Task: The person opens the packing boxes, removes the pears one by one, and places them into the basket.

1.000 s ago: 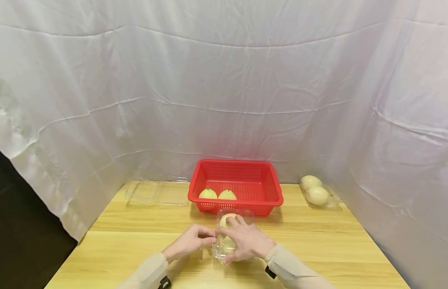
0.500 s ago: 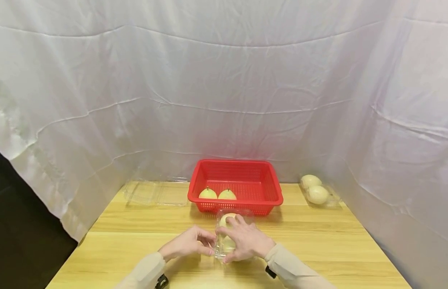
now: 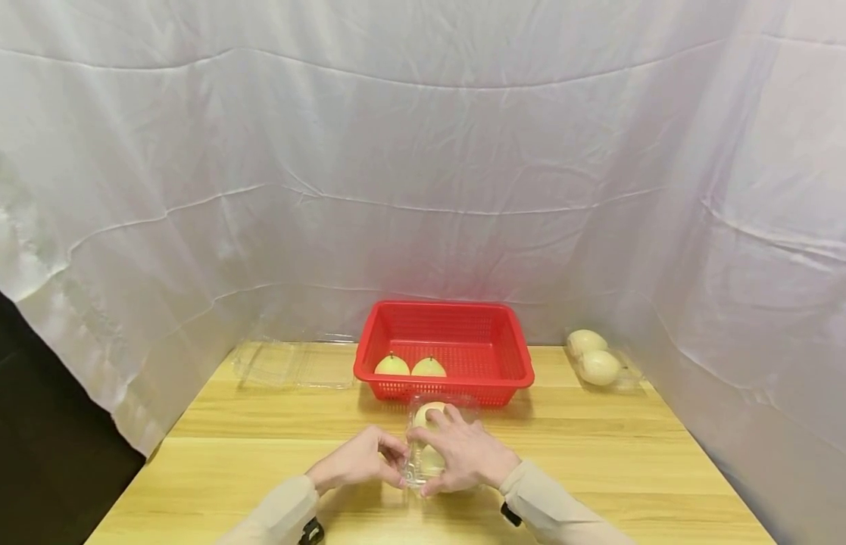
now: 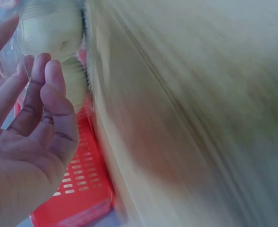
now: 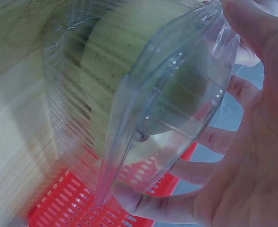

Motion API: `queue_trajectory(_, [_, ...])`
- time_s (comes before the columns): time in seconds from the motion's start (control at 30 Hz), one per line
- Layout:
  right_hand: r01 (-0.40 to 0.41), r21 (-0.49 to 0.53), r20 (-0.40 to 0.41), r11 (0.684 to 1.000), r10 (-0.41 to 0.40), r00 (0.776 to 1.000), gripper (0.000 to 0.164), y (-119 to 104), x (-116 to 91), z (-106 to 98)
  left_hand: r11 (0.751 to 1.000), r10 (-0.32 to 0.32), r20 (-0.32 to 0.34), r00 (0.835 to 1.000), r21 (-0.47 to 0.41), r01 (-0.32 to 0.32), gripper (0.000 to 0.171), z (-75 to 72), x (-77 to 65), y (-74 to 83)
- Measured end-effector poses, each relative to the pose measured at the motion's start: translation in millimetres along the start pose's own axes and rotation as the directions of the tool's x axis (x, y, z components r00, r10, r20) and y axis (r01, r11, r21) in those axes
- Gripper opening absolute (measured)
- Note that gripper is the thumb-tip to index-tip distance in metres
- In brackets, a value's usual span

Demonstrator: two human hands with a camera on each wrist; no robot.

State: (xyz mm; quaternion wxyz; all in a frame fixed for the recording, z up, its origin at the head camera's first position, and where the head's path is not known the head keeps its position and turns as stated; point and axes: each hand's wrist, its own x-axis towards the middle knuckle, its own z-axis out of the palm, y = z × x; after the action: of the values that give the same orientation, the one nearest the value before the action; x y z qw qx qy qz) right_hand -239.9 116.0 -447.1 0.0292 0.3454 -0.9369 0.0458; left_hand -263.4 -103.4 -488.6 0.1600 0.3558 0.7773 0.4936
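A clear plastic clamshell box (image 3: 417, 475) with two pale yellow pears (image 4: 53, 30) inside stands on the table at front centre. My right hand (image 3: 466, 452) spreads over its lid from the right and grips it; in the right wrist view its fingers (image 5: 214, 140) bend round the plastic. At the box's left edge, my left hand (image 3: 361, 458) has its thumb and fingertips on the rim, pinching it near the front corner. The left wrist view shows the other left fingers (image 4: 58, 101) loosely curled beside the rim. My right hand hides part of the pears and lid.
Just behind the box is a red perforated basket (image 3: 518, 363) with two pears (image 3: 410, 366) visible. At the back left lie open clear plastic boxes (image 3: 293, 365). Another clear box with two pears (image 3: 594, 357) sits at the back right. Grey-white curtains (image 3: 423, 189) enclose the wooden table (image 3: 600, 454).
My left thumb has shifted slightly towards the front along the box's left edge, and the fingers have parted from it. The right hand and the box have stayed in place.
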Motion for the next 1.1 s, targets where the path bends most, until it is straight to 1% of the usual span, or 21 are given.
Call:
queue_trajectory(0.07, [0.001,0.000,-0.003,1.000,-0.001,1.000,0.076,-0.2,-0.1,0.4,1.000,-0.013,0.001,1.000,-0.014,0.013,0.021,-0.1,1.1,0.1])
queue_trajectory(0.27, [0.000,0.003,-0.014,1.000,0.000,1.000,0.074,0.1,-0.6,1.5,0.998,-0.012,0.029,1.000,-0.064,0.013,0.020,-1.5,2.3,-0.2])
queue_trajectory(0.47, [0.001,0.001,-0.005,1.000,-0.001,1.000,0.075,-0.7,-0.8,2.1,0.992,-0.064,0.037,0.997,-0.110,0.067,0.021,-2.1,1.0,-0.5])
queue_trajectory(0.53, [-0.001,0.002,-0.001,1.000,0.001,1.000,0.075,-1.3,-1.2,2.3,0.990,-0.079,0.041,0.996,-0.112,0.083,0.020,-2.1,0.7,-0.7])
queue_trajectory(0.77, [-0.002,0.001,-0.008,1.000,0.002,1.000,0.076,-1.6,-1.4,3.2,0.991,-0.064,0.074,0.995,-0.111,0.072,0.023,-4.0,1.3,-5.0])
queue_trajectory(0.87, [0.004,0.003,-0.010,1.000,-0.004,1.000,0.077,-1.5,-0.7,2.7,0.991,-0.063,0.097,0.993,-0.109,0.073,0.020,-6.0,2.8,-6.9])
queue_trajectory(0.97, [0.004,0.004,-0.012,1.000,-0.004,1.000,0.077,-1.0,-0.1,1.9,0.989,-0.071,0.110,0.991,-0.119,0.085,0.020,-7.1,4.6,-7.0])
queue_trajectory(1.1, [0.002,0.001,-0.013,1.000,-0.002,1.000,0.078,-0.1,-0.1,1.4,0.983,-0.099,0.113,0.989,-0.140,0.115,0.020,-7.0,6.0,-4.1])
